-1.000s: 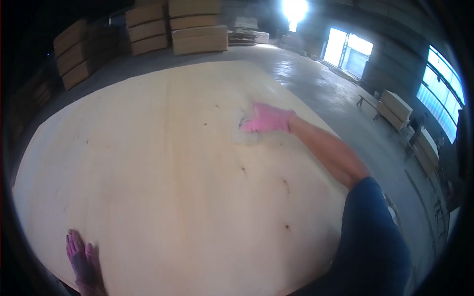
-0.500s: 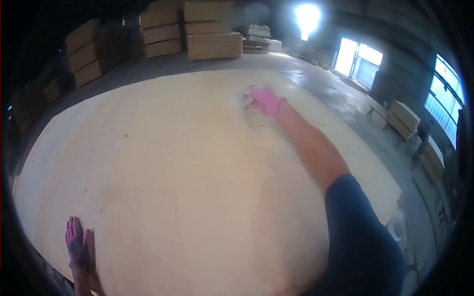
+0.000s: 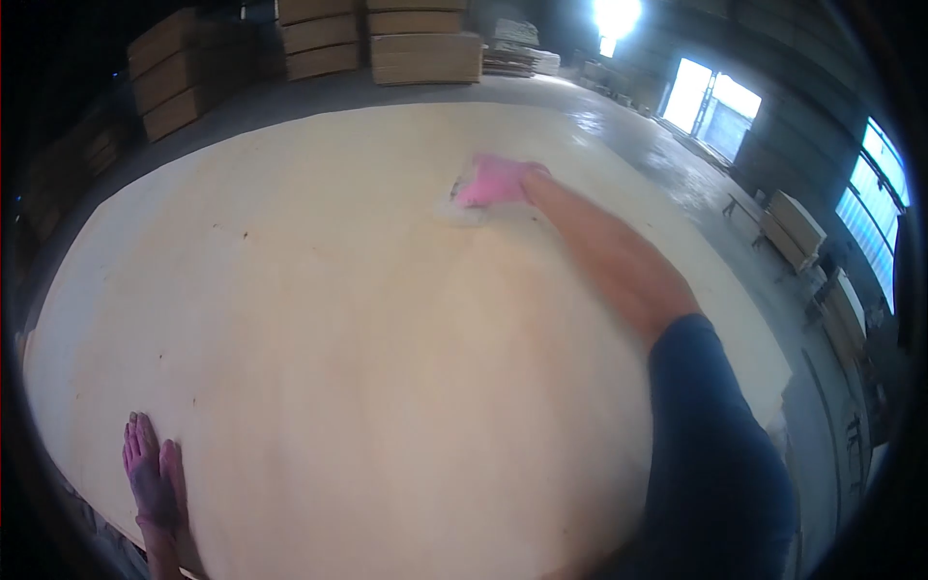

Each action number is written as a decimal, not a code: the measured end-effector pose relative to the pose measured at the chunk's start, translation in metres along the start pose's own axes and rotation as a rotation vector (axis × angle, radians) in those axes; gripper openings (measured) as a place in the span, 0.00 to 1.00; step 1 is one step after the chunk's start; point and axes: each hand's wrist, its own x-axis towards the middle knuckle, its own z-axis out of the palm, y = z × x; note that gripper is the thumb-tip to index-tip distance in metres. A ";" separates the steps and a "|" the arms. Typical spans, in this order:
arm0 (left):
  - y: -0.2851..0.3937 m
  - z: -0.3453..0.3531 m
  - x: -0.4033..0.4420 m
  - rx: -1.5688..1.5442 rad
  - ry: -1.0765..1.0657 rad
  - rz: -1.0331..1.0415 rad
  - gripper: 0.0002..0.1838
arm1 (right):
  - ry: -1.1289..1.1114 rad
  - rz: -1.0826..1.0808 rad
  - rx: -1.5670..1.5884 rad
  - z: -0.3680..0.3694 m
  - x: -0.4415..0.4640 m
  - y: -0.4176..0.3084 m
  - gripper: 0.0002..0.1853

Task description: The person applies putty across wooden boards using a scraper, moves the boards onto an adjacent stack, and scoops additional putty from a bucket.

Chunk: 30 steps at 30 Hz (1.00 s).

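A large pale wooden sheet (image 3: pixel 319 319) fills most of the view, with a few small dark knots in it. Near its far side, my right hand (image 3: pixel 498 182), in a pink glove, is closed on a pale, blurred object (image 3: pixel 464 213) that lies against the surface; I cannot make out what it is. At the lower left, my left hand (image 3: pixel 153 478), in a stained pink glove, rests flat on the sheet with its fingers stretched out and holds nothing.
Stacks of boards (image 3: pixel 425 60) stand on the floor beyond the far edge. More stacked boards (image 3: pixel 795 230) and a small bench (image 3: pixel 744 208) are at the right, below bright windows. Further brown stacks (image 3: pixel 164 72) stand at the back left.
From a second ago, the sheet's visible surface has changed, with different knots and a right corner now showing. My right hand appears farther up the view, still gripping the pale object. My left hand stays flat.
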 end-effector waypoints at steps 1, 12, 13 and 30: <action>-0.005 0.003 0.002 0.012 -0.009 0.005 0.34 | 0.003 -0.038 -0.014 0.003 -0.021 -0.003 0.25; -0.188 -0.007 0.018 -0.044 -0.018 0.070 0.28 | -0.012 -0.191 0.019 0.026 -0.293 -0.038 0.21; -0.207 -0.002 0.011 0.013 0.007 0.065 0.28 | 0.020 -0.234 -0.071 0.026 -0.299 -0.042 0.21; -0.259 0.010 0.012 -0.170 0.037 0.099 0.29 | -0.036 0.344 0.365 0.042 -0.448 -0.226 0.23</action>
